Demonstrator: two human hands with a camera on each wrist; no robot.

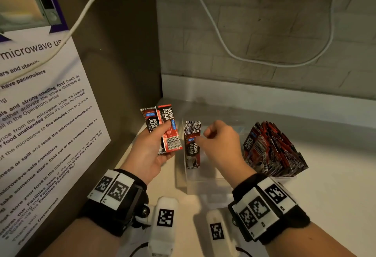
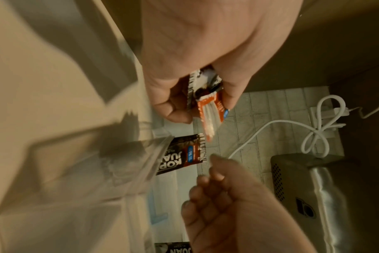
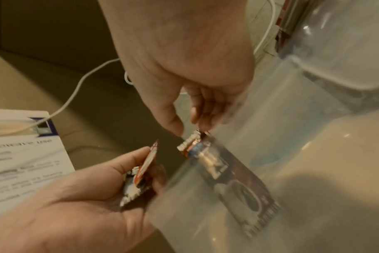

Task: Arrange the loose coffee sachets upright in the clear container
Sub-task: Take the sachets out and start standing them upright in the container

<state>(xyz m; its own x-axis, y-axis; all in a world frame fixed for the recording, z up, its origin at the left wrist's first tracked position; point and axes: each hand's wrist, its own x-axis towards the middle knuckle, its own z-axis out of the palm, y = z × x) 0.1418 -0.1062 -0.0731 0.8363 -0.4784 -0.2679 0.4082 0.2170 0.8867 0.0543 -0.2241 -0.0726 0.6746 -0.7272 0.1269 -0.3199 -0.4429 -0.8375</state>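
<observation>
Left hand (image 1: 149, 151) grips two sachets (image 1: 162, 128); right hand (image 1: 220, 145), fingers loosely curled, empty, hovers beside an upright sachet (image 1: 192, 149) in the clear container (image 1: 203, 183). Only the head view shows the packed stack (image 1: 272, 151).

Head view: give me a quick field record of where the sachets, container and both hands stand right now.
left hand: grips two held sachets, fanned, above the counter
right hand: fingers curled by the top of one sachet; contact unclear
standing sachet: upright at the left end of the clear container
packed sachets: dense upright row, fanned, at the right
counter: white, carries the container
white cable: hangs along the tiled wall behind
</observation>
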